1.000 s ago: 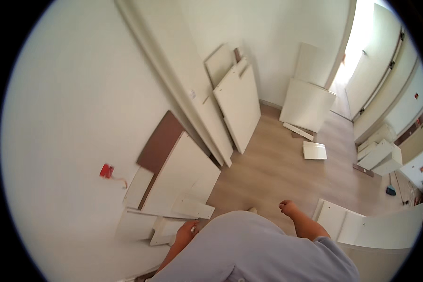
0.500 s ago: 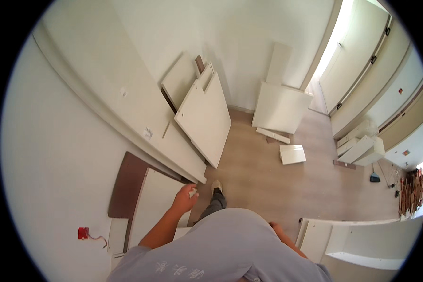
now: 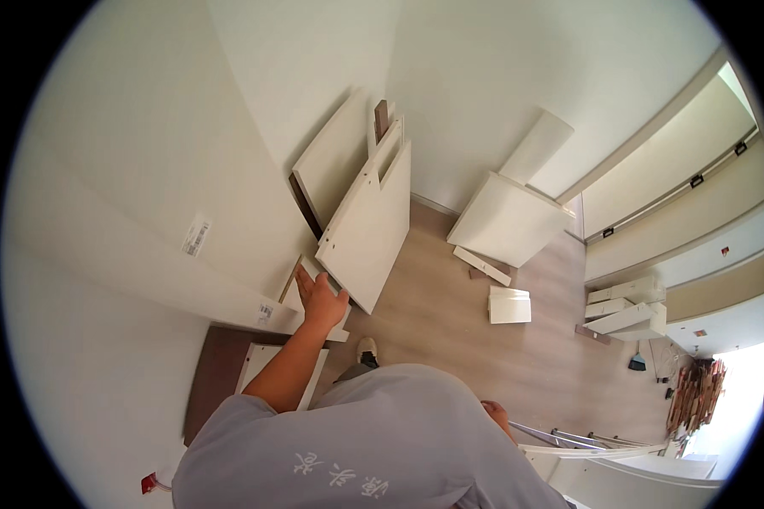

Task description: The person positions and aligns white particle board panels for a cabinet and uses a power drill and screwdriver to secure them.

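My left hand reaches forward with its fingers stretched out and thumb apart. It is at the lower end of a narrow white board that leans along the left wall; whether the fingertips touch it, I cannot tell. Just beyond the thumb stands a large white panel with a notched top, tilted against other panels. Behind it leans another white panel with a brown edge. My right hand hangs low beside my body, its fingers mostly hidden.
Nearer on the left, a brown board and a white panel lean low. Ahead, a white panel rests against the wall, with a small white block on the floor. White boxes and a broom are at right.
My left hand has moved forward and up toward the leaning panels, its fingers now stretched out. My view has turned and shifted closer to them; my right hand stays low at my side.
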